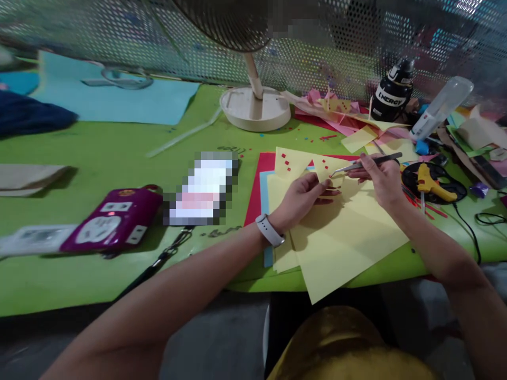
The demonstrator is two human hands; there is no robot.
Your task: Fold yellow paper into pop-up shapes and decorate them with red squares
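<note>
My right hand [382, 177] is closed around a pair of dark tweezers [380, 160], whose thin tips point left to a small red paper bit beside my left thumb. My left hand [303, 198], with a white watch [270, 230] on its wrist, pinches the edge of a small yellow paper piece [312, 170]. Tiny red squares [287, 163] dot its upper part in two groups. Beneath both hands lie large yellow sheets [344, 232], overlapping a red sheet [255, 195] and a light blue one [268, 257].
A yellow glue gun [433, 182] rests on a black stand at right. Behind are paper scraps [356, 140], a black bottle [392, 92], a clear bottle [443, 108] and a fan base [255, 108]. Leftward lie a phone [204, 187], a purple device [114, 219] and a blue sheet [119, 103].
</note>
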